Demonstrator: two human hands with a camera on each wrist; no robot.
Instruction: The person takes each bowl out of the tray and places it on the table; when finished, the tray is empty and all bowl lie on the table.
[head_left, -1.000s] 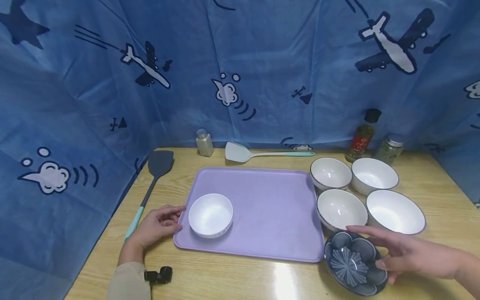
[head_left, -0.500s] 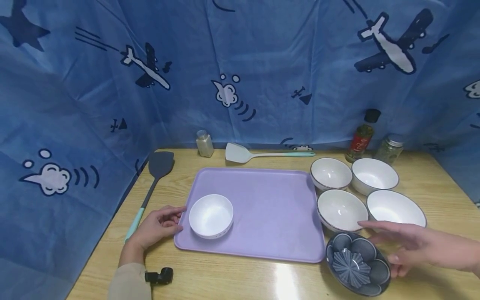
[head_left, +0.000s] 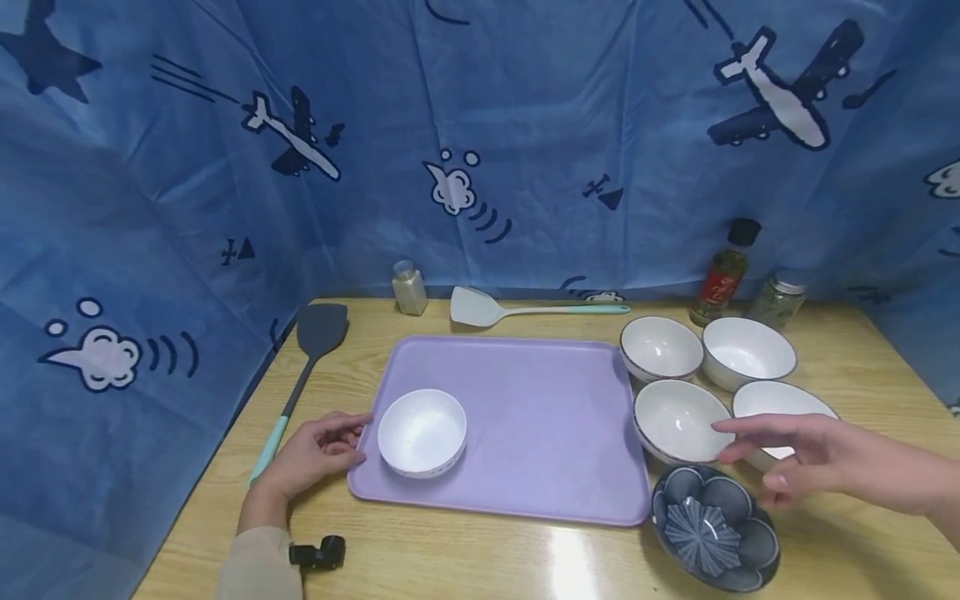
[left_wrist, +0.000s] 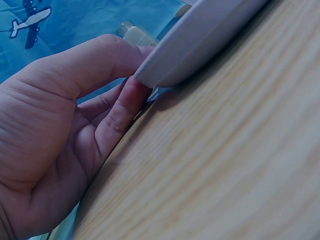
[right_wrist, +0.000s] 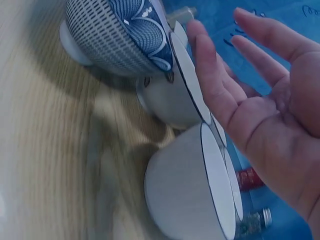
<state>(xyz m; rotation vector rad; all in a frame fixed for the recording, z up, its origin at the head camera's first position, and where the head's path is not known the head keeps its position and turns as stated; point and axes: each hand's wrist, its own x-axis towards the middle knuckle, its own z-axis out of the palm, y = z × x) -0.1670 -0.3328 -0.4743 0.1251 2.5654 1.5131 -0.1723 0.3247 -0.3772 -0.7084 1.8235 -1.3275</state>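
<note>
At the near left corner area of the purple tray [head_left: 540, 417], my left hand [head_left: 303, 454] pinches the rim; in the left wrist view, thumb and fingers meet around the tray edge [left_wrist: 195, 45]. A small white bowl [head_left: 422, 433] sits on the tray's left part. My right hand [head_left: 836, 462] hovers with fingers spread, holding nothing, just above and right of the dark blue petal-patterned bowl [head_left: 708, 533]. That bowl stands on the table off the tray's near right corner. In the right wrist view the hand [right_wrist: 270, 105] is apart from the patterned bowl [right_wrist: 115, 37].
Several dark-rimmed white bowls, among them one beside the tray [head_left: 678, 421], cluster at the right. Behind them stand a red-labelled bottle [head_left: 722, 279] and a lidded jar [head_left: 778, 300]. A white spatula [head_left: 480, 307], shaker [head_left: 408, 287] and dark spatula [head_left: 322, 329] lie around the tray.
My right hand has let go of the patterned bowl and lifted up and away to the right. The bowl has shifted very slightly right. My left hand stays at the tray.
</note>
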